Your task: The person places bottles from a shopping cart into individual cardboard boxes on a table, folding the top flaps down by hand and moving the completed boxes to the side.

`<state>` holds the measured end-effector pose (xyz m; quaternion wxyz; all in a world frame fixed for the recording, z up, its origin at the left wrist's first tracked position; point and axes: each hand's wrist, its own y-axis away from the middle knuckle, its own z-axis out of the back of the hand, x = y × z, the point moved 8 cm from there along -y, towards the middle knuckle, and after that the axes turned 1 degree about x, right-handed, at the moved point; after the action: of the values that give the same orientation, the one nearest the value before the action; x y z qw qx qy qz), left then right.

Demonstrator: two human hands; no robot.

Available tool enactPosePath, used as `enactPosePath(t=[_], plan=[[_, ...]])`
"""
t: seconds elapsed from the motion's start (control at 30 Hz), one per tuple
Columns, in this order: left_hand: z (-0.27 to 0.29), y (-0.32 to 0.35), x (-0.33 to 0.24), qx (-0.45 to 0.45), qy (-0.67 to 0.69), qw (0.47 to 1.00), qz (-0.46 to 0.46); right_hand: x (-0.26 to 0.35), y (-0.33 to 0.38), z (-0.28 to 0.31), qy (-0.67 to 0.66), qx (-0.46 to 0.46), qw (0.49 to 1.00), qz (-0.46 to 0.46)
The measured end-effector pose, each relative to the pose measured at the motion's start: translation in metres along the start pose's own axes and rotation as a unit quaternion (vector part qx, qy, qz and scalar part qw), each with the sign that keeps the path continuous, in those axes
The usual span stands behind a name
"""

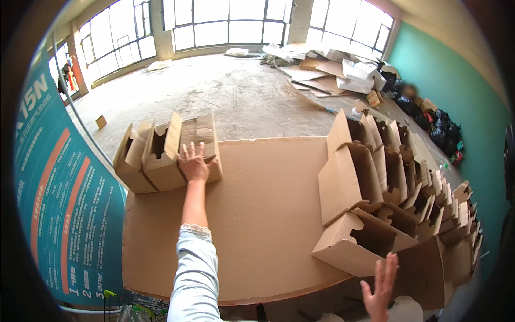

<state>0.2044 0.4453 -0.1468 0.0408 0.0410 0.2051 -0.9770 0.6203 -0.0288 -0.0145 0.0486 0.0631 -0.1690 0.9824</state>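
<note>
Fingers of the left hand (193,163) are spreading flat on a folded cardboard box (199,145) at the far left corner of the cardboard-covered worktop (257,225), gripping nothing. The right hand (380,287) is hovering open and empty near another open box (357,241) at the near right edge.

Packing workshop: bare concrete floor (225,91), folded cardboard boxes (386,182), cardboard scrap heap (327,67), big windows (230,21).

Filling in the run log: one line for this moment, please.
left hand flat on folded box | right hand open near box | cardboard-covered table
</note>
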Motion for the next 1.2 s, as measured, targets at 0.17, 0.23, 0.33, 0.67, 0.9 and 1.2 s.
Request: enactPosePath(t=[0.17, 0.23, 0.33, 0.67, 0.9, 1.2], plan=[[-0.002, -0.005, 0.006, 0.185, -0.010, 0.982, 0.035, -0.083, -0.014, -0.002, 0.050, -0.012, 0.996, -0.070], [0.006, 0.009, -0.001, 0.194, -0.010, 0.980, 0.038, -0.104, -0.019, -0.029, 0.025, 0.060, 0.998, -0.002], [0.051, 0.061, 0.001, 0.111, 0.046, 0.991, -0.061, -0.116, -0.034, -0.048, -0.062, 0.138, 0.986, -0.072], [0.161, 0.257, 0.147, 0.138, 0.189, 0.971, -0.042, -0.017, -0.041, -0.064, -0.252, 0.284, 0.920, 0.092], [0.199, 0.405, 0.372, 0.014, 0.133, 0.977, 0.166, 0.197, -0.037, -0.085, -0.237, 0.279, 0.871, 0.326], [0.137, 0.775, 0.639, 0.099, -0.001, 0.886, 0.453, 0.432, 0.013, -0.112, -0.254, 0.292, 0.782, 0.488]])
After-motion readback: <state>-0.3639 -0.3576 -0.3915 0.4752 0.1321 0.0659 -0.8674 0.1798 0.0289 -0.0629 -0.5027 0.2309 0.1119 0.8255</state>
